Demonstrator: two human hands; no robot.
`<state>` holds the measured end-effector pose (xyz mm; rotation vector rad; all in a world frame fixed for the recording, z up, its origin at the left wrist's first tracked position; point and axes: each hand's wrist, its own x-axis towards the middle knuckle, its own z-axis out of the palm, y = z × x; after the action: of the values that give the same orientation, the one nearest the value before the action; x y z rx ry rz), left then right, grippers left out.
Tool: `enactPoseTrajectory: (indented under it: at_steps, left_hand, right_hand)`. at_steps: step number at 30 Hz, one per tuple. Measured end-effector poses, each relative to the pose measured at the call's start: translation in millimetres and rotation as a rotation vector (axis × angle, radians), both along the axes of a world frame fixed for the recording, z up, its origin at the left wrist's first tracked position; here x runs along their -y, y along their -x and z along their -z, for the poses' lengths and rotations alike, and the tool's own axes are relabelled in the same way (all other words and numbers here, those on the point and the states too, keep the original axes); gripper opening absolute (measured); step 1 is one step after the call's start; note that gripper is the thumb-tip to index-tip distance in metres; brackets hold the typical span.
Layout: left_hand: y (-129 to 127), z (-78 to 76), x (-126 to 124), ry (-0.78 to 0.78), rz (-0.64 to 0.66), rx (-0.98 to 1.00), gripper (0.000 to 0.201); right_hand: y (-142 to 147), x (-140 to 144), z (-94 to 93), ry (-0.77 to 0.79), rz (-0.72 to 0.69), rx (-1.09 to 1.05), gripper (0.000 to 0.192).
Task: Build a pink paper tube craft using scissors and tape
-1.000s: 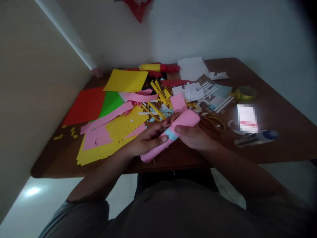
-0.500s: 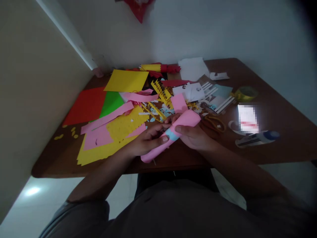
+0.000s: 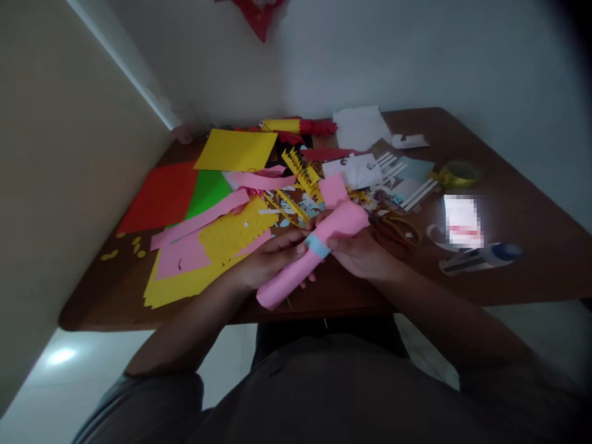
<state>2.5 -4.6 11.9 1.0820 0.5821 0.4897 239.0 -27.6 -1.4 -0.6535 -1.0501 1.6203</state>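
A rolled pink paper tube [image 3: 290,275] with a light blue paper band [image 3: 318,246] around its middle slants between my hands, just above the table's front part. My left hand [image 3: 275,256] is closed on it from the left, thumb by the blue band. From the right, my right hand [image 3: 356,251] grips it, with the thumb at the band's other edge. Some fingers of both hands are hidden behind the tube. A flat pink paper piece [image 3: 333,190] shows just beyond the tube's upper end.
Yellow sheets [image 3: 185,293], pink strips [image 3: 203,217], a red sheet [image 3: 160,197] and paper scraps spread over the left and middle. Scissors [image 3: 402,231], a tape roll [image 3: 459,175], a glue bottle [image 3: 481,258] and a lit, blurred screen [image 3: 464,222] lie to the right. A wall stands behind the table.
The pink tube has turned a little in my hands, so more of the blue band shows. Its lower end has shifted slightly left and down. Things on the table have not moved.
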Motion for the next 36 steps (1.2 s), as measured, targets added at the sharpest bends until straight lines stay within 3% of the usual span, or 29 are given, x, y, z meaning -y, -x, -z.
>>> enactPoseTrajectory:
  at_steps: [3, 8, 13, 16, 21, 23, 26, 28, 30, 33, 36]
  left_hand:
    - [2, -1.4, -2, 0.091, 0.006, 0.023, 0.054]
    - [3, -3.6, -6, 0.131, 0.04, 0.046, 0.049]
    - [4, -3.8, -7, 0.137, 0.065, 0.053, 0.052]
    - [7, -4.0, -8, 0.154, 0.091, 0.04, 0.056]
    - [20, -11.8, -13, 0.157, 0.087, -0.059, 0.069]
    - [29, -17.9, -18, 0.056, 0.014, -0.136, 0.07]
    - [48, -25.8, -32, -0.315, -0.247, -0.321, 0.071]
    - [62, -27.1, -44, -0.621, -0.444, -0.551, 0.077]
    - [74, -24.1, -56, -0.812, -0.56, -0.855, 0.084]
    - [82, -14.7, -66, -0.895, -0.556, -1.17, 0.088]
    - [72, -10.8, -64, -1.047, -0.543, -1.082, 0.076]
  right_hand:
    - [-2, 2, 4.6, -0.039, -0.094, 0.028, 0.049]
    - [-3, 3, 6.1, -0.065, -0.099, 0.025, 0.038]
    - [-1, 2, 5.0, -0.064, -0.086, 0.02, 0.039]
    - [1, 0, 3.8, -0.028, -0.012, 0.003, 0.044]
    - [-3, -6, -1.8, 0.043, 0.293, -0.112, 0.047]
    - [-9, -9, -4.5, 0.079, 0.344, -0.095, 0.05]
    - [-21, -11, -7.4, 0.138, 0.274, 0.004, 0.052]
    - [-27, -9, -8.3, 0.167, 0.169, 0.067, 0.054]
    - [-31, -5, -9.2, 0.175, 0.053, 0.129, 0.054]
    - [-31, 1, -15.0, 0.191, -0.115, 0.234, 0.054]
    - [-30, 5, -29.9, 0.202, -0.274, 0.334, 0.05]
